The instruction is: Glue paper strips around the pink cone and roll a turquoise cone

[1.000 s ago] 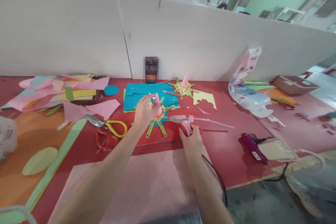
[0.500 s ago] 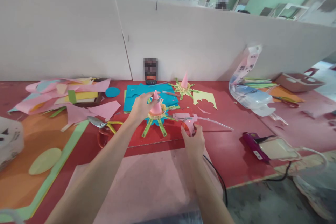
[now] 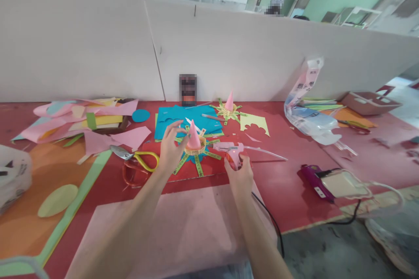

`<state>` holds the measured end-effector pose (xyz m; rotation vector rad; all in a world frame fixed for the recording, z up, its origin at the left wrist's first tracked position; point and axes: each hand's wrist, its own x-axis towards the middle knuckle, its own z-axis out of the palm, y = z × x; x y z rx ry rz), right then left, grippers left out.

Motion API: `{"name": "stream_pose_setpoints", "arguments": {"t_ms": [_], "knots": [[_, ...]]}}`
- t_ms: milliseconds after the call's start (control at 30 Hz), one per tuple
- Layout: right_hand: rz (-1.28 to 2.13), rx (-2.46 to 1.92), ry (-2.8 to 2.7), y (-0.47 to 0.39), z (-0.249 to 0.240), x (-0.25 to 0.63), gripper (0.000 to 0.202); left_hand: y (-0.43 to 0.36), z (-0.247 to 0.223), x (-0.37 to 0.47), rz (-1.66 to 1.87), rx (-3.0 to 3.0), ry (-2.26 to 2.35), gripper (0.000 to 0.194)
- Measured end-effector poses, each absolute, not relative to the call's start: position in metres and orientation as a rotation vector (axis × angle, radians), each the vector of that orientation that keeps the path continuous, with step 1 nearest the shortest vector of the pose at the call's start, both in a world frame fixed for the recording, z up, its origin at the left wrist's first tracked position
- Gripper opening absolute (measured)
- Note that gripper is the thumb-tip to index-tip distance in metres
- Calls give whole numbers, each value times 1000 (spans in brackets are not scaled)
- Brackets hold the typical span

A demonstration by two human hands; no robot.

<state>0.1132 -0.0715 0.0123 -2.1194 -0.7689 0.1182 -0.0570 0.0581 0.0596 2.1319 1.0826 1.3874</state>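
A paper craft with a pink cone, a yellow ring and printed green-yellow strips fanning outward stands on a blue scalloped paper in front of me. My left hand is at its left side, with curved fingers apart near the cone; whether a fingertip touches the craft I cannot tell. My right hand is wrapped round a pink hot glue gun. Its nozzle points left at the craft's ring, and a clear glue stick sticks out of its back.
Yellow-handled scissors and a red-handled tool lie left of my left forearm. Behind stand a similar finished-looking craft, blue paper sheets and a phone-like device. Paper scraps lie left; a purple power strip lies right.
My left hand has come off the cone's tip and moved lower left, its fingers now apart. The craft has turned, its strips pointing differently. The glue gun stays nearly in place.
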Motion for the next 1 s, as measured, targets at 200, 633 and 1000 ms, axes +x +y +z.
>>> {"name": "stream_pose_setpoints", "arguments": {"t_ms": [200,633,1000], "knots": [[130,-2194,-815,-71,15,109,47,55,28,-59,1191,2272,990,8],[94,-2236,-989,-69,7,107,42,61,19,-62,944,2414,1122,11],[-12,-2227,-1179,-67,7,96,34,62,18,-59,946,2405,1134,12]]}}
